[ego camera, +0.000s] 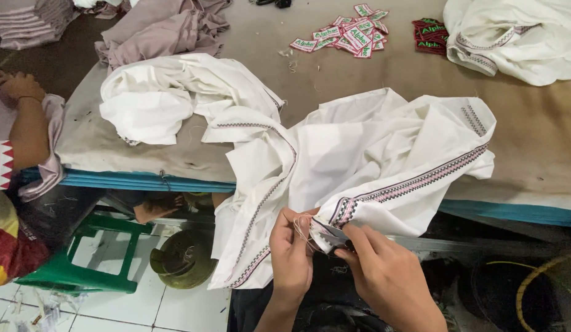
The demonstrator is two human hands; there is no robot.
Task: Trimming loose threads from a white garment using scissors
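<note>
A white garment with a dark patterned trim band lies over the table's front edge and hangs down toward me. My left hand pinches the trimmed hem at its lower corner, with loose thread around the fingers. My right hand grips the same hem from the right, fingertips touching the trim end; whether it holds a small tool is hidden. Both hands sit below the table edge.
The brown table has a blue front edge. On it lie another white garment, mauve cloth, white labels and red labels. Another person's arm is at left. A green stool stands below.
</note>
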